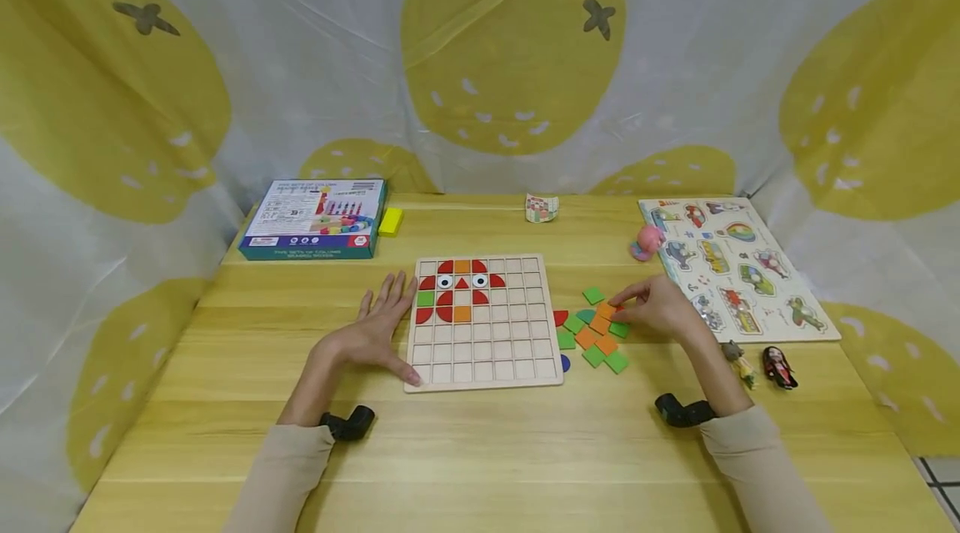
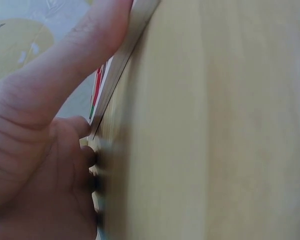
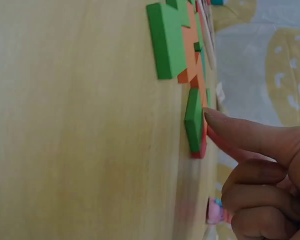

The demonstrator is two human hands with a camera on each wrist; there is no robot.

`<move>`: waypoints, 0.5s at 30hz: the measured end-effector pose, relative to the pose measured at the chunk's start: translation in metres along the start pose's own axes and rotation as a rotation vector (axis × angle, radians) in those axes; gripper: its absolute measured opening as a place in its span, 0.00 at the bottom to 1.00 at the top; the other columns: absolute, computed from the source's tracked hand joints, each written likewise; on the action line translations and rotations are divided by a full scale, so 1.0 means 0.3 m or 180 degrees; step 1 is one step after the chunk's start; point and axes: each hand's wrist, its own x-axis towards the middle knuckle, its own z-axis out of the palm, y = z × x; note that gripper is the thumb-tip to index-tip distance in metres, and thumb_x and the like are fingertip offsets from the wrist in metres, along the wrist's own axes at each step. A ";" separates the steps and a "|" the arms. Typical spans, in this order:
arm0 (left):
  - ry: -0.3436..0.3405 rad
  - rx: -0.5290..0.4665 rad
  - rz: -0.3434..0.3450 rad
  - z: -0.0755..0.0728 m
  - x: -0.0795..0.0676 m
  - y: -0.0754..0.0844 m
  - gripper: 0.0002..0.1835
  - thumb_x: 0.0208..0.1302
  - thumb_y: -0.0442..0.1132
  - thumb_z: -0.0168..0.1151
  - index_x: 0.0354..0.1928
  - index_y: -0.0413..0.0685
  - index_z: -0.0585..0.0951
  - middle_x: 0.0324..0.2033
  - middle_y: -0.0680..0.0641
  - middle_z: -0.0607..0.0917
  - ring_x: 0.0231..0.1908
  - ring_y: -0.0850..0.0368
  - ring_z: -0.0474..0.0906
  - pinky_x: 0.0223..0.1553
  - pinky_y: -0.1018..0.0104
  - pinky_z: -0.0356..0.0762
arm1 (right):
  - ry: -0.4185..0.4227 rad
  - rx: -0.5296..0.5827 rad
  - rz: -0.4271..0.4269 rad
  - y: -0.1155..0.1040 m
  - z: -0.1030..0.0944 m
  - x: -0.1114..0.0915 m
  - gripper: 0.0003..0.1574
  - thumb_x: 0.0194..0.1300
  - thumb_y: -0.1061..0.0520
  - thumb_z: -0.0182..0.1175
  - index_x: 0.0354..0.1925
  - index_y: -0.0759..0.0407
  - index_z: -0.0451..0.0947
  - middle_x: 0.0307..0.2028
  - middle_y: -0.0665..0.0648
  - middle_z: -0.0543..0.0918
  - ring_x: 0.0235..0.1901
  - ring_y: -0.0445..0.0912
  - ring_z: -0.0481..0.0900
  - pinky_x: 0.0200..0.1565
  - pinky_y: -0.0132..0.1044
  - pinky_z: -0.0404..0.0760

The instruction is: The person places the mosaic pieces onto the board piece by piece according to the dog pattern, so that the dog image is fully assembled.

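Note:
A wooden grid board [image 1: 483,351] lies flat on the table, with red, orange, green and eye-printed pieces in its upper left cells. My left hand [image 1: 372,333] spreads along the board's left side, its thumb at the near left corner. In the left wrist view that thumb lies against the board edge [image 2: 121,57]. Right of the board, several loose orange tiles [image 1: 585,339] and green tiles [image 1: 617,362] are bunched together. At their right side is my right hand [image 1: 658,306], thumb and index finger lowered to a green tile [image 3: 192,120] and a red piece [image 3: 203,148]. Whether it pinches one is unclear.
A boxed set [image 1: 311,220] and a yellow block [image 1: 391,222] are at the back left. A small printed card [image 1: 542,208] lies at the back. On the right are a picture puzzle board [image 1: 738,266], a pink toy [image 1: 648,241] and small figures [image 1: 780,368].

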 end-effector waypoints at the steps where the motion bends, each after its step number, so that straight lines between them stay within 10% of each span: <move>1: -0.0004 -0.0003 -0.0004 0.000 0.001 0.000 0.79 0.32 0.66 0.78 0.76 0.46 0.32 0.75 0.37 0.27 0.74 0.37 0.19 0.70 0.32 0.21 | -0.0027 0.0006 0.0035 0.005 -0.005 -0.004 0.16 0.54 0.55 0.71 0.42 0.60 0.86 0.13 0.47 0.63 0.17 0.41 0.57 0.20 0.31 0.58; 6: -0.0024 0.0043 -0.0038 -0.004 0.003 0.000 0.80 0.32 0.66 0.78 0.76 0.46 0.32 0.75 0.38 0.26 0.74 0.38 0.19 0.70 0.34 0.21 | -0.0102 0.0147 0.0167 0.027 -0.022 -0.008 0.18 0.56 0.55 0.70 0.45 0.60 0.85 0.14 0.46 0.61 0.17 0.40 0.55 0.21 0.32 0.58; 15: -0.0010 0.0061 -0.0033 -0.005 -0.003 -0.004 0.80 0.32 0.67 0.77 0.76 0.46 0.32 0.75 0.37 0.27 0.74 0.37 0.19 0.70 0.33 0.22 | -0.0079 0.0208 0.0381 0.047 -0.016 0.034 0.20 0.56 0.47 0.70 0.41 0.59 0.86 0.28 0.50 0.85 0.26 0.40 0.63 0.28 0.32 0.62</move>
